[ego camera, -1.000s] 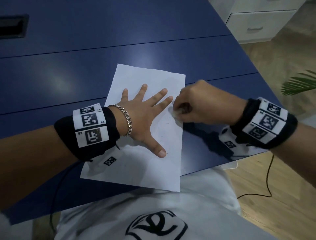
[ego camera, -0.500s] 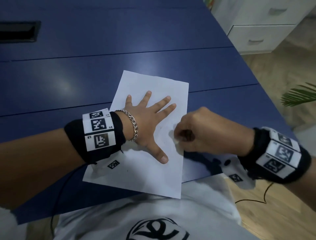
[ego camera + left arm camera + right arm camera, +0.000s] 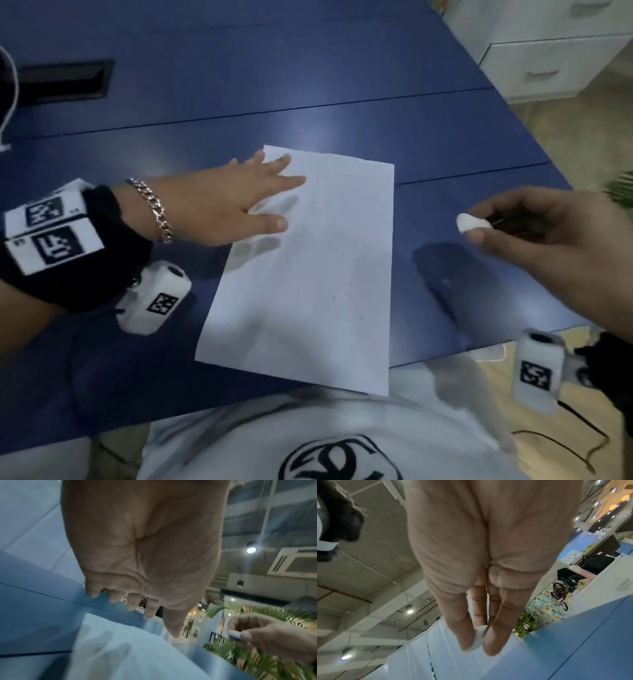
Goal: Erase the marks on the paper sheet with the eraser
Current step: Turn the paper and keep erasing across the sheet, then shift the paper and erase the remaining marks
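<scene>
left hand over paper top-left, rest of sheet open

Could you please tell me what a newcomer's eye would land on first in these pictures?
Probably the white rectangular paper sheet lying on the dark blue table, near its front edge. The left hand hovers open over the sheet's far left corner, and the right hand, off to the sheet's right, pinches a small white eraser in its fingers.

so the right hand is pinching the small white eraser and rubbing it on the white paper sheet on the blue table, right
Not quite. The right hand does pinch the small white eraser, but the head view shows it held off the white paper sheet, above the bare blue table beside it, not rubbing.
</scene>
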{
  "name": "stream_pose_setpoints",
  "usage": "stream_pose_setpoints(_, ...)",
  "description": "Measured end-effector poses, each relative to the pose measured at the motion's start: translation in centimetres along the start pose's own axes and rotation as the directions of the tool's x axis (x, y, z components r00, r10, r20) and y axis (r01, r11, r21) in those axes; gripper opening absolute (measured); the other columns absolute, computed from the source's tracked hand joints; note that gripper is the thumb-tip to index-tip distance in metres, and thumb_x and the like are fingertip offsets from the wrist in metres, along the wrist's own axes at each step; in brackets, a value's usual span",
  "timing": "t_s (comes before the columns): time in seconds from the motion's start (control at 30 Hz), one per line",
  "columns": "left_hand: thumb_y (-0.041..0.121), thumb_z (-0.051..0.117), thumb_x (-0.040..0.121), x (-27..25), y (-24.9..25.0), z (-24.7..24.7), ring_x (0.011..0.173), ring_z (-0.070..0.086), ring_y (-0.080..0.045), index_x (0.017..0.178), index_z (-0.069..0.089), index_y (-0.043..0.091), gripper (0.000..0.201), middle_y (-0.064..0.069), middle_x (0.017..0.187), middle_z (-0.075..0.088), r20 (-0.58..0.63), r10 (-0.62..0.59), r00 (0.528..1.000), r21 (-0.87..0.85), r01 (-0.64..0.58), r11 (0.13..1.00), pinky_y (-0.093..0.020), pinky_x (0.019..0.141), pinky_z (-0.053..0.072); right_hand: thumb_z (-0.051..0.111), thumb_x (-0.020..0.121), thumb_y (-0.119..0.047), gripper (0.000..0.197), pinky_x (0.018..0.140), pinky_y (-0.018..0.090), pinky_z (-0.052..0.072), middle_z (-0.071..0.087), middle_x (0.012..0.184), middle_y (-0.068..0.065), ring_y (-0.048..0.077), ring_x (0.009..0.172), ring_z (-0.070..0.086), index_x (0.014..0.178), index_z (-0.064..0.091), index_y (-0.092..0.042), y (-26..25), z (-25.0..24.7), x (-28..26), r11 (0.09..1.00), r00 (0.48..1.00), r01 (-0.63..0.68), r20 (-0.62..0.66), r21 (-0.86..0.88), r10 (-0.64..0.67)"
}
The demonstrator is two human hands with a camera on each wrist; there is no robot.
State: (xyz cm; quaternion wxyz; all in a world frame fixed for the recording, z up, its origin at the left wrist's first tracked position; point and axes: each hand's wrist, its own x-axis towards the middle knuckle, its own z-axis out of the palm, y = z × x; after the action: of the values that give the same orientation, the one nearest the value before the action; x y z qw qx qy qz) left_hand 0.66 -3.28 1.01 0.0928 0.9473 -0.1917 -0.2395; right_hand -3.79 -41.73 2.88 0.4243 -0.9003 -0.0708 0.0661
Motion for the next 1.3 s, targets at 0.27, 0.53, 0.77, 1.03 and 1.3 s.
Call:
stream_pose_setpoints(0.27, 0.046, 0.052, 0.106, -2.8, -2.2, 4.2, 0.158, -0.027, -0.015, 0.163, -0.016, 0.047, 0.088, 0.022, 0.171, -0.024, 0.15, -0.031, 0.988, 0.064, 0.022, 0.998, -0.053, 0.129, -0.013, 0.076, 0.088, -0.04, 0.017, 0.072, 0.014, 0.055, 0.069, 0.094, -0.025, -0.003, 0.087, 0.069, 0.104, 0.073, -0.045, -2.1, 7.0, -3.3, 0.952, 0.924, 0.197, 0.368, -0.236, -0.1)
stream_pose_setpoints(0.53, 0.082, 0.027, 0.095, -3.6, -1.9, 6.0, 0.162, -0.018, -0.016, 0.163, -0.019, 0.045, 0.09, 0.022, 0.172, -0.021, 0.038, -0.073, 0.997, 0.095, 0.069, 0.993, -0.055, 0.13, -0.01, 0.071, 0.095, -0.032, 0.005, 0.066, 0.015, 0.048, 0.063, 0.093, -0.018, 0.002, 0.082, 0.062, 0.096, 0.07, -0.036, -0.9, 8.9, -2.7, 0.855, 0.879, 0.302, 0.47, -0.422, -0.079)
stream_pose_setpoints(0.77, 0.093, -0.006, 0.07, -5.8, 1.1, 6.6, 0.16, 0.016, -0.021, 0.166, -0.01, 0.042, 0.108, 0.006, 0.175, 0.01, 0.048, -0.181, 0.982, 0.283, 0.16, 0.946, -0.044, 0.13, 0.002, 0.076, 0.091, -0.022, 0.011, 0.073, 0.034, 0.057, 0.066, 0.09, -0.015, 0.004, 0.078, 0.062, 0.1, 0.077, -0.027, 0.8, 6.0, 1.8, 0.809, 0.94, 0.266, 0.327, -0.524, -0.097)
stream_pose_setpoints(1.03, 0.086, 0.017, 0.084, -6.4, 6.2, 5.1, 0.118, 0.052, -0.013, 0.165, 0.01, 0.042, 0.093, 0.017, 0.131, 0.05, 0.032, -0.105, 0.994, 0.328, 0.088, 0.94, -0.032, 0.105, 0.035, 0.072, 0.095, -0.022, 0.011, 0.078, 0.035, 0.058, 0.065, 0.092, -0.007, 0.012, 0.081, 0.063, 0.105, 0.077, -0.021, -0.5, 5.4, 5.0, 0.766, 0.938, 0.322, 0.298, -0.556, -0.178)
stream_pose_setpoints(1.3, 0.097, 0.057, 0.068, 1.6, 5.1, 5.4, 0.161, -0.016, -0.038, 0.162, -0.017, 0.053, 0.127, 0.01, 0.172, -0.029, 0.104, 0.024, 0.994, 0.181, -0.043, 0.983, -0.066, 0.127, 0.003, 0.065, 0.094, -0.023, 0.01, 0.079, 0.04, 0.056, 0.064, 0.089, -0.005, 0.017, 0.083, 0.061, 0.097, 0.074, -0.02, -2.9, 8.6, 3.9, 0.743, 0.882, 0.413, 0.435, -0.526, -0.182)
